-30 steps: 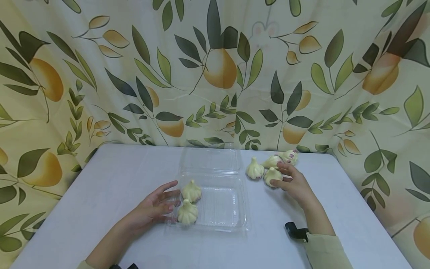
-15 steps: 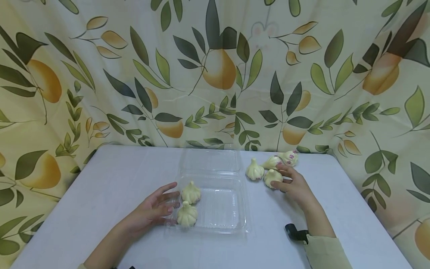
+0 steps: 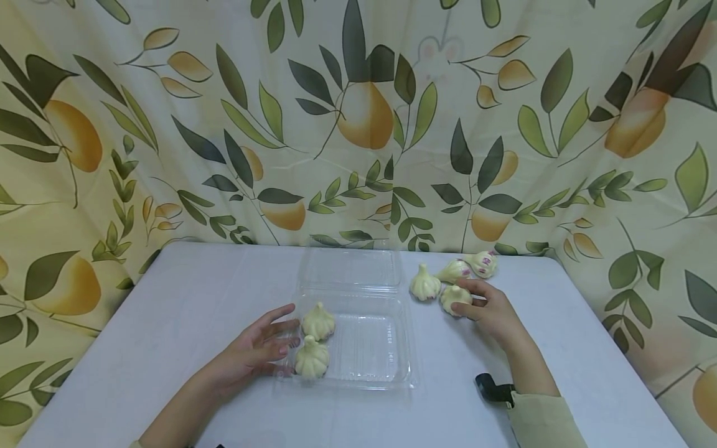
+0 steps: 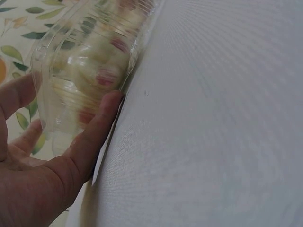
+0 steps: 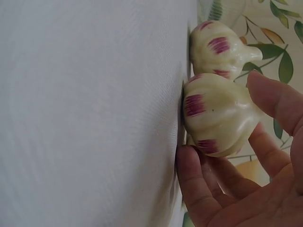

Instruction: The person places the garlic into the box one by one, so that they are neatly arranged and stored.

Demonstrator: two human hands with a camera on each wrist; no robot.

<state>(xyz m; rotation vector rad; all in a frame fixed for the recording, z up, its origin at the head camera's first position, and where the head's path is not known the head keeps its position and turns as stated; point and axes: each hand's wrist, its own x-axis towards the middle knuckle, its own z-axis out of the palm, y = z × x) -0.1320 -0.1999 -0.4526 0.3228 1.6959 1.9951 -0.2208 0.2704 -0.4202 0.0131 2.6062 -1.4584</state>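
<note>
My right hand point(image 3: 493, 311) is at the garlic bulb point(image 3: 455, 300) nearest it, thumb on one side and fingers round the other. In the right wrist view this garlic bulb point(image 5: 215, 116) shows purple patches and stays at the tabletop, the thumb by its neck and the fingertips under its side. My left hand point(image 3: 254, 348), fingers spread and fairly straight, touches the left wall of a clear plastic clamshell box point(image 3: 372, 381). Two pale garlic bulbs point(image 3: 312, 358) sit inside along that wall. Through the plastic point(image 4: 47, 56), the left wrist view shows them blurred.
Three more garlic bulbs point(image 3: 424, 283) lie beside and behind the right hand's one. The box's lid point(image 3: 350, 269) is folded back flat toward the curtain point(image 3: 358, 186). A white cloth point(image 3: 213, 280) covers the table. Black wrist gear point(image 3: 494, 389) is on the right wrist.
The right hand's fingers have drawn in slightly round the near garlic bulb. The left hand and the box look almost unmoved; the head view has shifted a touch.
</note>
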